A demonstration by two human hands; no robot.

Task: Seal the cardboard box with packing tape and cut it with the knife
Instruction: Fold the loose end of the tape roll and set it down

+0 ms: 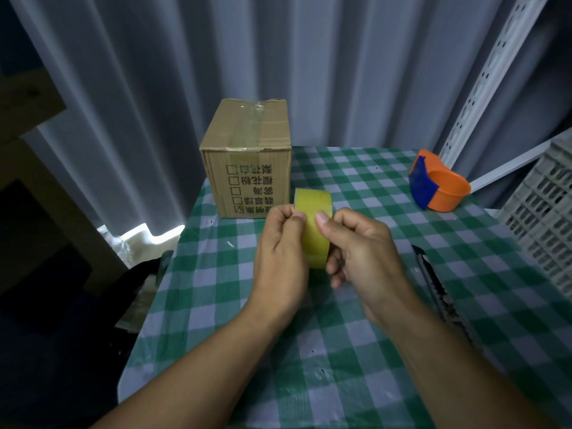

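A yellowish roll of packing tape (313,218) is held upright above the table's middle between both hands. My left hand (278,252) pinches the roll's left edge with thumb and fingertips. My right hand (362,252) grips its right side, thumb on the tape's outer face. Just behind the roll stands the closed cardboard box (250,159) with clear tape along its top seam and printed characters on its front. A dark utility knife (433,283) lies on the tablecloth to the right of my right hand, untouched.
The table wears a green and white checked cloth (325,351). An orange and blue tape dispenser (436,184) sits at the back right. A grey plastic crate (544,221) borders the right edge. Curtains hang behind; the table's left edge drops to dark floor.
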